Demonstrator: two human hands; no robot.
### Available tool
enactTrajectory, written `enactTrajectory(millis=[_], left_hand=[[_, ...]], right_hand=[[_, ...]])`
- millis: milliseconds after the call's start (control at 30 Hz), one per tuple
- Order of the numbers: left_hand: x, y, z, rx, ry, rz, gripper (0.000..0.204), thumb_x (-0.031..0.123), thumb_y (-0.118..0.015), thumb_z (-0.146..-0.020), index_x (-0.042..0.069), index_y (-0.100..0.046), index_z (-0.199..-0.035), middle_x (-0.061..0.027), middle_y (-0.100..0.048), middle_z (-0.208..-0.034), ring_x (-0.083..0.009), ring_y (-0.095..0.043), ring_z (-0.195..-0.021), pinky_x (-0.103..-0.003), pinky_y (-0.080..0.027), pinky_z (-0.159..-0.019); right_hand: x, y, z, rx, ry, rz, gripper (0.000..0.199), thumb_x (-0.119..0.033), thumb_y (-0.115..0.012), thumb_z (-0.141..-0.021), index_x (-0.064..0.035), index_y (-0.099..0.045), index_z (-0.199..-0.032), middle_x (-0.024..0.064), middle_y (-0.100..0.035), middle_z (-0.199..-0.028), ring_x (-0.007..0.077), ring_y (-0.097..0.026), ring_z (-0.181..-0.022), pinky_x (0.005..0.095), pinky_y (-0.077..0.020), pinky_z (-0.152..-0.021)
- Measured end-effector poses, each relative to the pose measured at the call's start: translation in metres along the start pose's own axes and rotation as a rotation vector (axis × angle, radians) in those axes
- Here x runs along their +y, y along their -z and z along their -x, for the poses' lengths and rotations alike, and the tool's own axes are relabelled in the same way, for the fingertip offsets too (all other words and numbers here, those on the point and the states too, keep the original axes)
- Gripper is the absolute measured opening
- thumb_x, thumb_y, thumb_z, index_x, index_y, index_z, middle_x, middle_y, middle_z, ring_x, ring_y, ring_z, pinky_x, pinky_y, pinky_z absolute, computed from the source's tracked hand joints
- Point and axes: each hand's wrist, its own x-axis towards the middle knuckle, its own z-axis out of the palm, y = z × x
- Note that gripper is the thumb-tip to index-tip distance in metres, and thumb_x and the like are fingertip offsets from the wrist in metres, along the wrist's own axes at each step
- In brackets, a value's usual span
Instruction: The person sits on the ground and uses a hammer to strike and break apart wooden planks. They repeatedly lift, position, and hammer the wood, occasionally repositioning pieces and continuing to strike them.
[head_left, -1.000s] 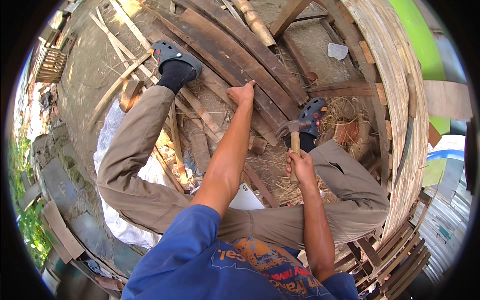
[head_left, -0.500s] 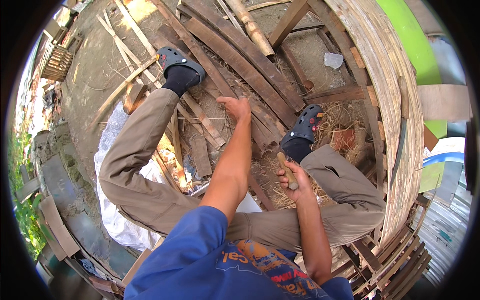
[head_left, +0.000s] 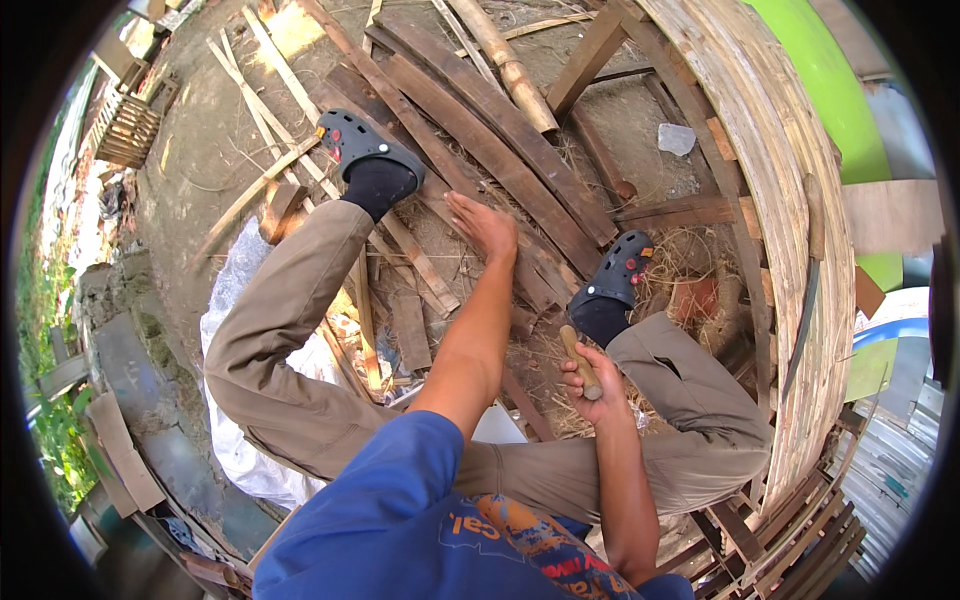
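My left hand (head_left: 485, 226) reaches forward between my feet, palm down and fingers stretched out. It is over or on a dark brown plank (head_left: 440, 150); contact is hard to make out. Closer to my right knee, my right hand (head_left: 598, 385) is closed around a wooden tool handle (head_left: 582, 365). Any blade at its far end is too faint to make out. Dark clogs (head_left: 365, 143) cover my feet, the left one resting on or beside the planks.
On the slatted bamboo bench (head_left: 760, 120) at right lies a long curved knife (head_left: 808, 270) with a wooden handle. Beyond my feet lie a bamboo pole (head_left: 505, 65) and thin wood strips (head_left: 270, 140). White plastic sheeting (head_left: 240, 400) lies beside my left leg.
My left hand has opened, its fingers going from curled to stretched out over the plank. My right hand keeps its hold on the handle. The whole view has shifted slightly.
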Motion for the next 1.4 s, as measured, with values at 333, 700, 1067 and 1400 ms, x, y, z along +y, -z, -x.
enactTrajectory(millis=[333,700,1067,1400], left_hand=[[-0.006,-0.009,0.0,0.02,-0.008,0.094,0.093,-0.002,-0.06,-0.076,-0.01,-0.006,-0.151,-0.0293,-0.017,-0.159,-0.0392,-0.018,-0.15,-0.046,-0.013,-0.124],[-0.012,0.03,-0.049,-0.495,0.136,-0.128,0.098,0.043,-0.072,-0.086,-0.011,-0.021,-0.15,-0.0285,-0.03,-0.155,-0.0381,-0.031,-0.144,-0.055,-0.028,-0.115],[-0.012,0.115,-0.137,-0.564,-0.039,0.35,0.051,0.043,-0.067,-0.092,-0.006,-0.069,-0.106,-0.0097,-0.072,-0.088,-0.019,-0.066,-0.077,-0.033,-0.052,-0.07],[-0.096,0.059,0.079,-0.839,-0.084,-0.108,0.07,0.033,-0.085,-0.074,-0.004,-0.059,-0.127,-0.0256,-0.066,-0.118,-0.0394,-0.062,-0.116,-0.042,-0.049,-0.1]], right_hand=[[0.003,-0.002,-0.012,0.016,0.062,0.078,0.024,-0.025,-0.052,-0.099,-0.017,-0.044,-0.12,0.006,-0.058,-0.084,0.013,-0.052,-0.056,0.0258,-0.0419,-0.044],[0.006,-0.012,-0.016,-0.01,0.199,0.075,0.039,-0.017,-0.052,-0.096,-0.014,-0.048,-0.134,0.0084,-0.057,-0.091,0.0118,-0.051,-0.058,0.0228,-0.0447,-0.047],[0.008,-0.01,-0.011,-0.276,0.572,-0.002,0.08,-0.076,-0.037,-0.093,-0.0059,-0.047,-0.13,0.0225,-0.063,-0.103,0.0386,-0.065,-0.106,0.0435,-0.0522,-0.091],[-0.013,-0.007,-0.019,0.112,0.968,0.779,0.049,-0.034,-0.071,-0.094,0.0003,-0.051,-0.123,0.0123,-0.066,-0.089,0.0181,-0.067,-0.064,0.0293,-0.0569,-0.057]])
